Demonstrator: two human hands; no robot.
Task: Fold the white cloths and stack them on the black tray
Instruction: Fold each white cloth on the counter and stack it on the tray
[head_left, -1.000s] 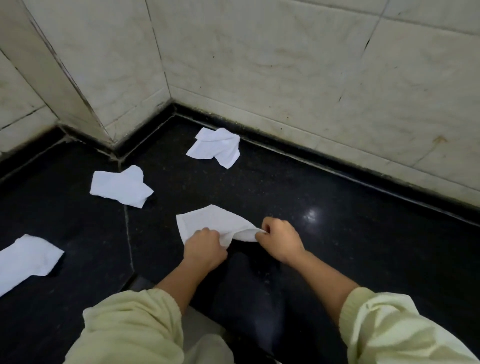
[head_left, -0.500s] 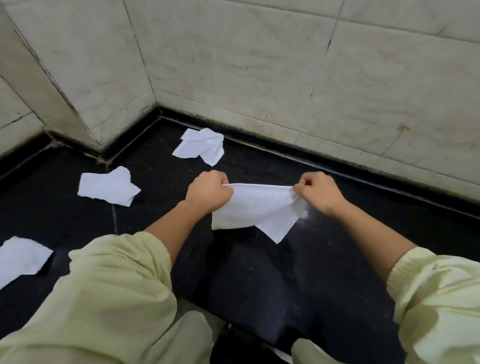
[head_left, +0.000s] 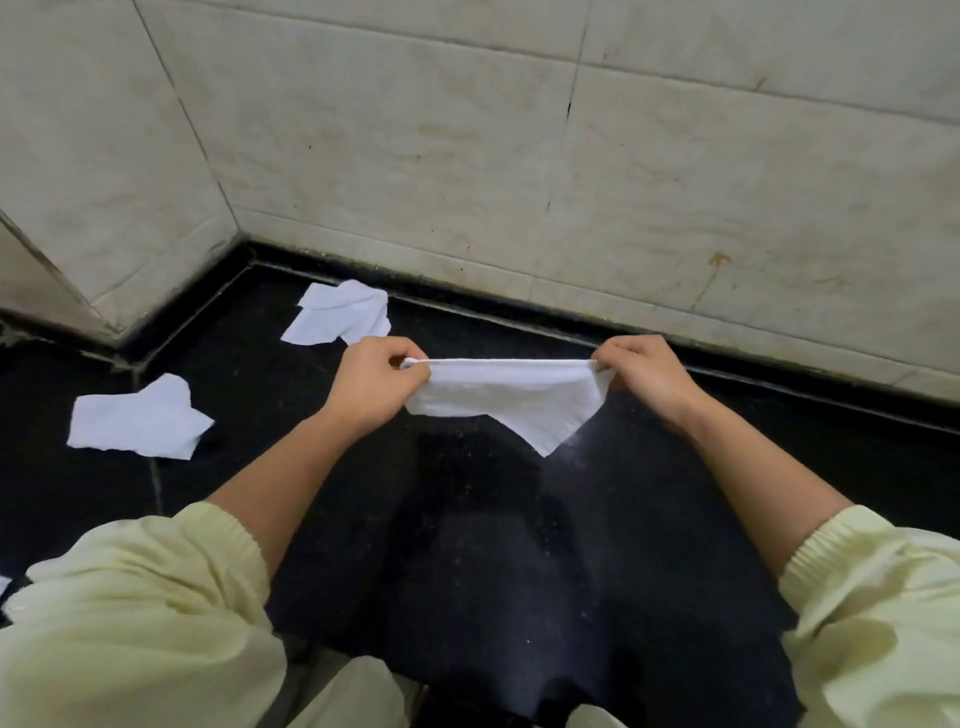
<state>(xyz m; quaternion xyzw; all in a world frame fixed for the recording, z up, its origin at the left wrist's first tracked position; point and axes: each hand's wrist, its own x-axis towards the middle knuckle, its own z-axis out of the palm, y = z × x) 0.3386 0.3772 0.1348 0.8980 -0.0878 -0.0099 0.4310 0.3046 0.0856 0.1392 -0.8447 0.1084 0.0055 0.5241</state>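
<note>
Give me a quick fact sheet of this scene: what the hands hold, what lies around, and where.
Held item: white cloth, stretched in the air by its top edge
Left hand: pinches the cloth's left corner
Right hand: pinches the right corner
Far cloth: crumpled on the black floor, close to the wall
Left cloth: crumpled on the floor
Black tray: not in view

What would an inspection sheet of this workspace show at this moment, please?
Surface: glossy black stone floor, speckled.
Job's things: white fabric cloth held taut in the air, one corner hanging; crumpled white cloth by the wall and crumpled white cloth at left lie on the floor; black tray not in view.
Clutter: nothing seen.
Hands: left hand and right hand each pinch an upper corner of the held cloth.
Cables: nothing seen.
Surroundings: cream marble wall tiles, corner at left.
</note>
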